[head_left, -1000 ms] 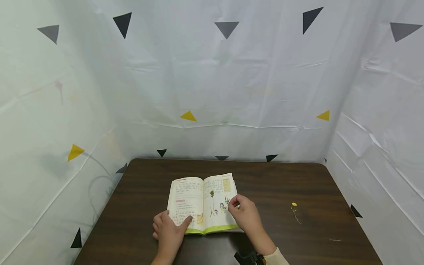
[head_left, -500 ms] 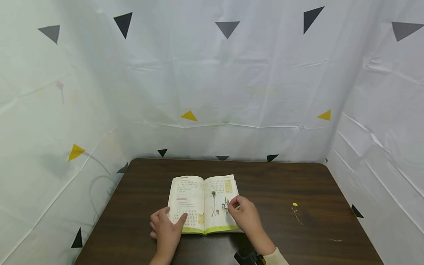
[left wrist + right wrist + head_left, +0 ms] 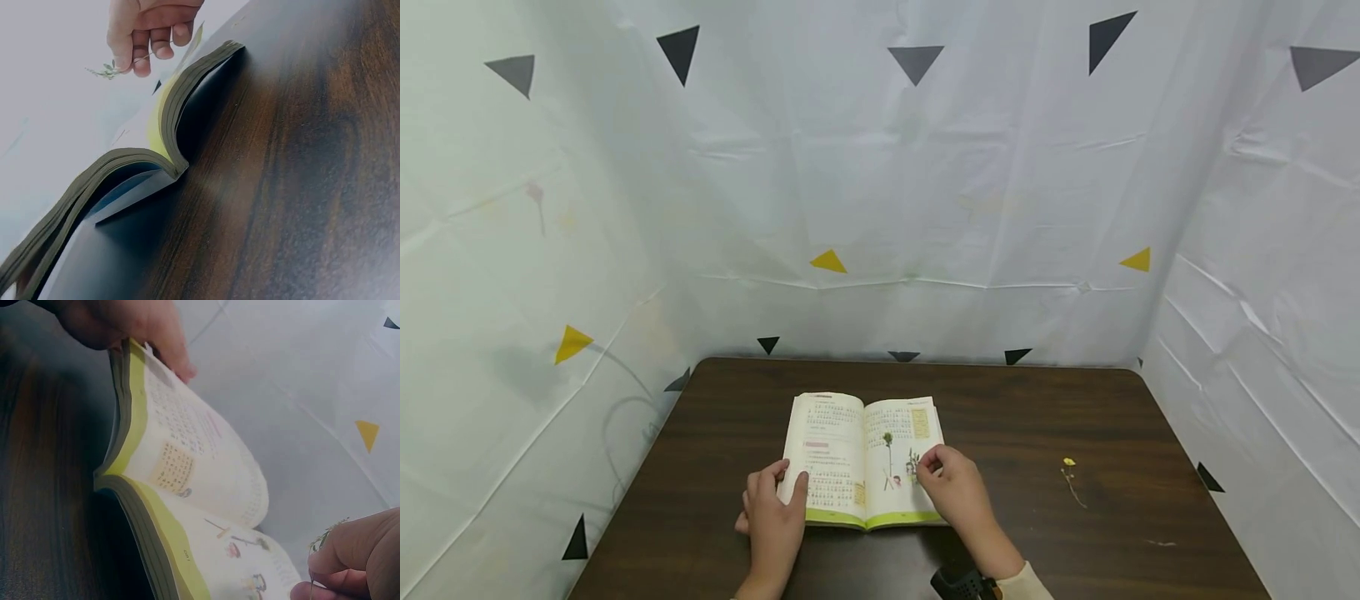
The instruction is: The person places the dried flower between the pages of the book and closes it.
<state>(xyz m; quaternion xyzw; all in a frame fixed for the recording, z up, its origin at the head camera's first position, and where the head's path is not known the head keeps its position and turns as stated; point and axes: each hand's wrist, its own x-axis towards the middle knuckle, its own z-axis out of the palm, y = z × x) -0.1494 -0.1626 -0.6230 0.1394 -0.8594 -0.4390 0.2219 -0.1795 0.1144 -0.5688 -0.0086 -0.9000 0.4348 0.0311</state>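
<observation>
An open book [image 3: 835, 433] with printed pages and a green lower border lies on the table, its left half bowed upward. My left hand [image 3: 772, 521] holds the book's left edge, thumb over the page and fingers round the side. My right hand [image 3: 957, 490] is over the right page and pinches a thin-stemmed green sprig [image 3: 105, 72] between thumb and fingers. In the head view the sprig's leaves overlap the page's pictures. The right wrist view shows the sprig [image 3: 322, 537] poking up beside the thumb, with the left hand [image 3: 134, 322] on the far side of the book.
A small yellow flower [image 3: 1069, 462] on a thin stem lies on the dark wooden table [image 3: 1120, 550], right of the book. White sheeting [image 3: 910, 192] with coloured triangles encloses the table at the back and both sides.
My left hand has slid left, its thumb drawing back toward the page edge. The book's left half has risen and shifted slightly right. My right hand stays in place with the sprig.
</observation>
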